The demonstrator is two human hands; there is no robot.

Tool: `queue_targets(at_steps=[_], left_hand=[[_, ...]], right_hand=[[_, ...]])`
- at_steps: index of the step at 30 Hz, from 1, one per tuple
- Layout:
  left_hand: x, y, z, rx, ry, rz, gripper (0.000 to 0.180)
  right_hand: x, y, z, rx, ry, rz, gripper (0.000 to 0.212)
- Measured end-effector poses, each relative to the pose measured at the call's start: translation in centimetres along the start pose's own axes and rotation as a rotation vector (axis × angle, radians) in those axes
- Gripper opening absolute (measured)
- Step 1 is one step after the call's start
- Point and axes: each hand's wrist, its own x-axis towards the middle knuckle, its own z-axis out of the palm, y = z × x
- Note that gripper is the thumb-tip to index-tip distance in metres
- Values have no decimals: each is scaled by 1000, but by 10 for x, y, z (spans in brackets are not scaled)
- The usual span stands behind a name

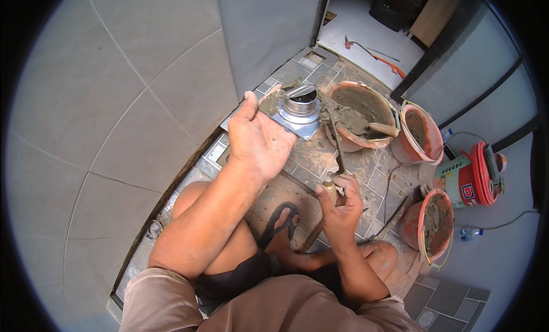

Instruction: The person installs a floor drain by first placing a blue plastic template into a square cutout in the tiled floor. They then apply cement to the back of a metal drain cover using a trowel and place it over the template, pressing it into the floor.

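The left hand (257, 138) holds the metal drain (297, 109) up at chest height, its grip pinched on the plate's edge so the mortared underside faces the trowel (336, 146). The right hand (341, 205) is closed round the trowel handle, blade tip at the drain, directly beside the mortar bowl (360, 112) for reloading.

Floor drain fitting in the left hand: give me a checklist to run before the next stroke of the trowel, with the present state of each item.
1. Left hand grips the metal floor drain fitting: ok.
2. Right hand holds the small trowel by its handle: ok.
3. Trowel tip reaches the fitting's edge: ok.
4. Mortar already on the flange: ok, on the left side.
5. Mortar bowl close by, filled: ok.
6. Flange coated all round: cannot tell.
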Motion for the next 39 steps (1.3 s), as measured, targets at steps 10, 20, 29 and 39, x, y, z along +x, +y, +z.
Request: queue_targets(at_steps=[10, 20, 29, 39], left_hand=[[-5, 4, -2, -17, -23, 8, 61], [-8, 9, 6, -33, 36, 70, 63], [-9, 11, 5, -13, 0, 76, 63], [-13, 44, -3, -37, -16, 104, 68]], right_hand=[[-16, 19, 22, -106, 16, -40, 26], [-16, 25, -10, -342, -19, -184, 27], [3, 5, -9, -328, -25, -213, 24], [42, 42, -80, -529, 48, -72, 17]])
